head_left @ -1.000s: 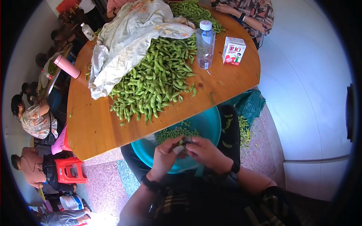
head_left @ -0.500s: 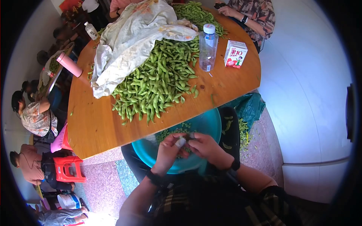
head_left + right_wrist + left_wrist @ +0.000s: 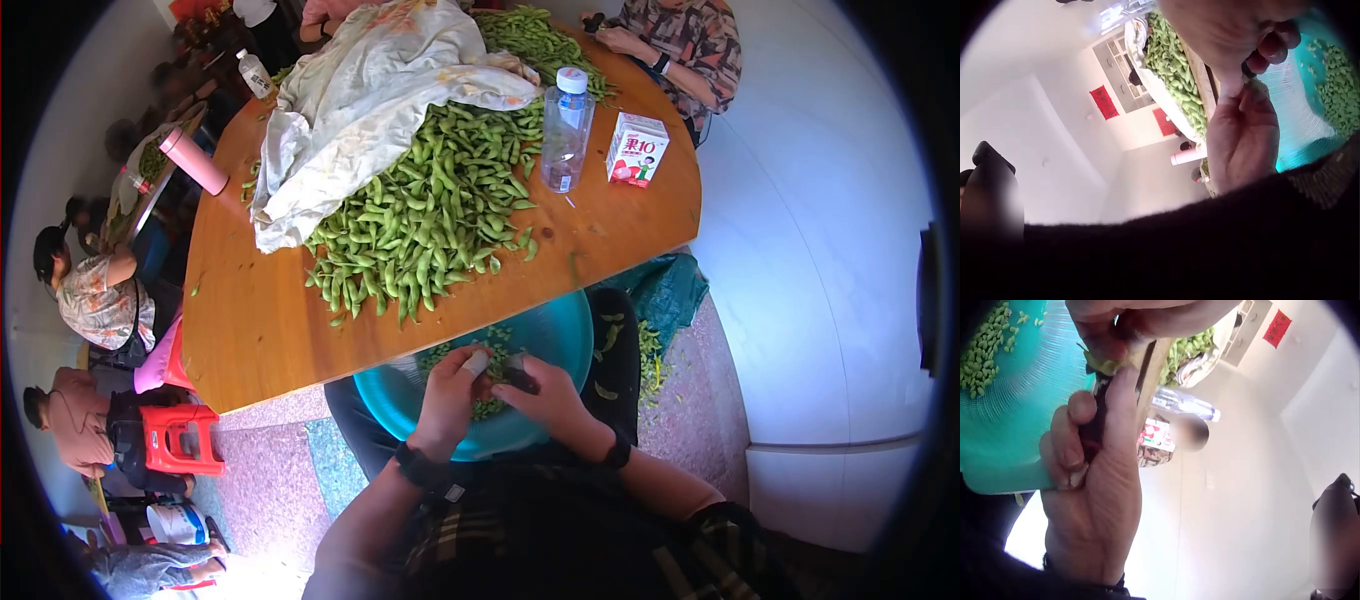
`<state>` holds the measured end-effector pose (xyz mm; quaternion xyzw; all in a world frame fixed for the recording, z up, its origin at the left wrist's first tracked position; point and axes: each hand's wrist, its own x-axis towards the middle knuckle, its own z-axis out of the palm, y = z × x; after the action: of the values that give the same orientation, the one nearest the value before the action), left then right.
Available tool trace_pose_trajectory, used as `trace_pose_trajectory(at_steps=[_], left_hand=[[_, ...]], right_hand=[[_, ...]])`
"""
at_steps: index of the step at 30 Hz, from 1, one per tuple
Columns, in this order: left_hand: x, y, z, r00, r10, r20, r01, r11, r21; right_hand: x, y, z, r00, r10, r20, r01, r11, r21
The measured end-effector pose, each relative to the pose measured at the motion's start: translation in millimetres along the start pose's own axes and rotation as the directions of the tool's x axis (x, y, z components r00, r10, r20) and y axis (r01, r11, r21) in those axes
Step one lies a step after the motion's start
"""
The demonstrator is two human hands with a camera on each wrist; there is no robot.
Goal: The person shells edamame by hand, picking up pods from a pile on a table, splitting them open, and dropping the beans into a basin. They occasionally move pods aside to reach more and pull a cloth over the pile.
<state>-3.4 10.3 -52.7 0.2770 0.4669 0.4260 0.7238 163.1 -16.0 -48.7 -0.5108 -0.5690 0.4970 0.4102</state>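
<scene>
Over the teal basin (image 3: 377, 402), the left hand (image 3: 445, 402) and right hand (image 3: 555, 400) work close together. A white cover (image 3: 477, 363) sits at the left thumb. In the left wrist view, the left hand (image 3: 1147, 324) pinches a green pod (image 3: 1106, 365), and the right thumb tip lies against it. The right hand (image 3: 1100, 487) has its fingers curled round a dark object (image 3: 1092, 428), whose exact kind is unclear. Seen from the right wrist, the right hand (image 3: 1229, 34) partly covers the left fingers (image 3: 1260, 100). Shelled beans (image 3: 1338, 87) lie in the basin.
The wooden table (image 3: 250, 350) carries piled pods (image 3: 430, 220), a white cloth (image 3: 350, 130), a clear bottle (image 3: 566, 135), a red-and-white carton (image 3: 637, 150) and a pink flask (image 3: 195, 162). A green bag (image 3: 670, 288) is at the right. Several people sit around.
The hands have parted slightly at the fingertips, with the dark object in the right hand showing more plainly. The head view has shifted slightly, moving the tabletop items rightward in it.
</scene>
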Motion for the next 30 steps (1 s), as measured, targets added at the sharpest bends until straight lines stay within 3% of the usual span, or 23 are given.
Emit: trace_pose_trajectory(at_steps=[3, 6, 12, 14, 18, 19, 21, 23, 24, 26, 27, 29, 30], left_hand=[[0, 0, 7, 1.000, 0.013, -0.027, -0.013, 1.000, 0.022], [-2, 0, 10, 0.998, 0.049, -0.033, -0.048, 0.999, 0.024], [-1, -4, 8, 0.993, 0.111, 0.029, -0.114, 0.966, 0.233], [1, -7, 8, 0.956, 0.292, 0.043, -0.282, 0.860, 0.425], [-8, 5, 17, 0.970, 0.240, 0.024, -0.229, 0.883, 0.409], [-8, 6, 16, 0.982, 0.184, 0.037, -0.183, 0.886, 0.425], [-7, 4, 12, 0.991, 0.127, 0.047, -0.135, 0.887, 0.442], [-4, -4, 8, 0.935, 0.321, 0.148, -0.349, 0.769, 0.535], [-6, -4, 8, 0.935, 0.322, 0.150, -0.350, 0.769, 0.535], [-10, 0, 6, 0.935, 0.354, -0.040, -0.257, 0.748, 0.612], [-10, -1, 3, 0.934, 0.355, -0.039, -0.258, 0.747, 0.612], [-11, -6, -5, 0.944, 0.278, 0.179, -0.326, 0.700, 0.635], [-13, -6, -5, 0.945, 0.275, 0.174, -0.321, 0.701, 0.637]], right_hand=[[3, 4, 7, 0.996, -0.039, -0.081, 0.039, 0.999, -0.004], [3, -1, 6, 0.996, -0.041, -0.075, 0.036, 0.997, -0.071], [3, -9, -2, 0.994, -0.106, -0.027, 0.098, 0.971, -0.220], [1, -15, -6, 0.992, -0.128, 0.003, 0.123, 0.947, -0.296], [1, -13, -8, 0.989, -0.147, 0.029, 0.146, 0.906, -0.398], [1, -11, -9, 0.988, -0.149, 0.031, 0.149, 0.905, -0.400], [1, -5, -9, 0.998, -0.041, 0.048, 0.047, 0.991, -0.127], [1, 6, -6, 1.000, -0.023, -0.010, 0.022, 0.994, -0.110], [1, 8, -7, 0.997, -0.005, -0.071, -0.002, 0.996, -0.092], [4, 6, -11, 0.994, 0.019, -0.109, -0.026, 0.997, -0.068], [5, 5, -13, 0.989, 0.048, -0.143, -0.055, 0.998, -0.041], [5, -2, -14, 0.995, 0.003, -0.103, -0.013, 0.995, -0.096], [4, -5, -14, 0.998, -0.040, -0.057, 0.031, 0.988, -0.149]])
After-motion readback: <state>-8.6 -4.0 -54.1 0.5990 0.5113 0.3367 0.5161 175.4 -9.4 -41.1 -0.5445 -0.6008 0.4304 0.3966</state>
